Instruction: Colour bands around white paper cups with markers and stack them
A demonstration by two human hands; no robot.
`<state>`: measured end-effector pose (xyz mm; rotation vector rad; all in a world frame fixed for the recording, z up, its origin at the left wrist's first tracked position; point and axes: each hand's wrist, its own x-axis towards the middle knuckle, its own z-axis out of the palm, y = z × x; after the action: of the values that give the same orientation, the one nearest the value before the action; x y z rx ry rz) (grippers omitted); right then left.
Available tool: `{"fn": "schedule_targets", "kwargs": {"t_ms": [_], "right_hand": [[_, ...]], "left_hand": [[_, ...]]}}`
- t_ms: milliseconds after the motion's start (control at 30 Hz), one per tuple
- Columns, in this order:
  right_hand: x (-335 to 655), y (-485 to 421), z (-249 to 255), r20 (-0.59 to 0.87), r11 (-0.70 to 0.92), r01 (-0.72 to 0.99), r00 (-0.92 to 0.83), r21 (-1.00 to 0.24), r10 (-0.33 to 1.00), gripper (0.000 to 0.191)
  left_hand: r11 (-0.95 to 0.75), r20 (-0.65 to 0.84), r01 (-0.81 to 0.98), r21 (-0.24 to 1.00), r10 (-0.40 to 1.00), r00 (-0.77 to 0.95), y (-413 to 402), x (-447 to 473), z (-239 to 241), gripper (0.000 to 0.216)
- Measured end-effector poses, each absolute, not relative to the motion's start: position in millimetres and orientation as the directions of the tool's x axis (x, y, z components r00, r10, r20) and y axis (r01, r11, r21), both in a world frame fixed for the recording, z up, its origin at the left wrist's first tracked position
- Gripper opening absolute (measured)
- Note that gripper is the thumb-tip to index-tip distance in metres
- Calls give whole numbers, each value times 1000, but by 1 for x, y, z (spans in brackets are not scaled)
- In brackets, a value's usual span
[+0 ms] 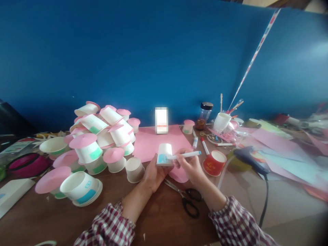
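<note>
My left hand [153, 172] is closed round a small white paper cup [164, 152] held upside down over the brown table [159, 218]. My right hand [191, 167] grips a white marker [186, 155] with a blue end, and its tip touches the cup's blue band at the lower edge. Just below the two hands, black-handled scissors [186, 198] lie on the table. A pink paper sheet [156, 141] lies behind the cup.
A heap of white cups with pink paper lids [102, 140] fills the left. A red cup [214, 163], loose markers [205, 145], a glass jar [204, 115], a blue glue gun [249, 159] with a black cable, and coloured papers [282, 150] lie to the right. A blue wall stands behind.
</note>
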<state>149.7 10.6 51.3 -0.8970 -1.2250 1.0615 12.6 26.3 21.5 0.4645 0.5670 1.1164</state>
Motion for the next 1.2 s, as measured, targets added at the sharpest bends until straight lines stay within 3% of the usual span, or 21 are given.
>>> {"fn": "schedule_targets", "kwargs": {"t_ms": [233, 600, 800, 933, 1067, 1200], "right_hand": [[151, 7, 50, 270, 266, -117, -23, -957, 963, 13], [155, 6, 56, 320, 324, 75, -64, -943, 945, 8], [154, 6, 56, 295, 295, 26, 18, -955, 955, 13], [154, 6, 55, 281, 284, 38, -67, -958, 957, 11], [155, 7, 53, 297, 297, 34, -10, -954, 955, 13], [156, 6, 54, 288, 292, 20, -105, -956, 952, 11]], "left_hand": [[315, -186, -720, 618, 949, 255, 27, 12, 24, 41], [337, -235, -693, 638, 942, 241, 26, 12, 25, 38], [351, -252, -666, 658, 936, 244, 24, 14, 26, 36], [328, -234, -675, 661, 945, 230, 24, 13, 26, 37], [299, -212, -643, 705, 954, 211, 25, 13, 25, 38], [240, -183, -611, 754, 971, 154, 25, 13, 24, 41]]}}
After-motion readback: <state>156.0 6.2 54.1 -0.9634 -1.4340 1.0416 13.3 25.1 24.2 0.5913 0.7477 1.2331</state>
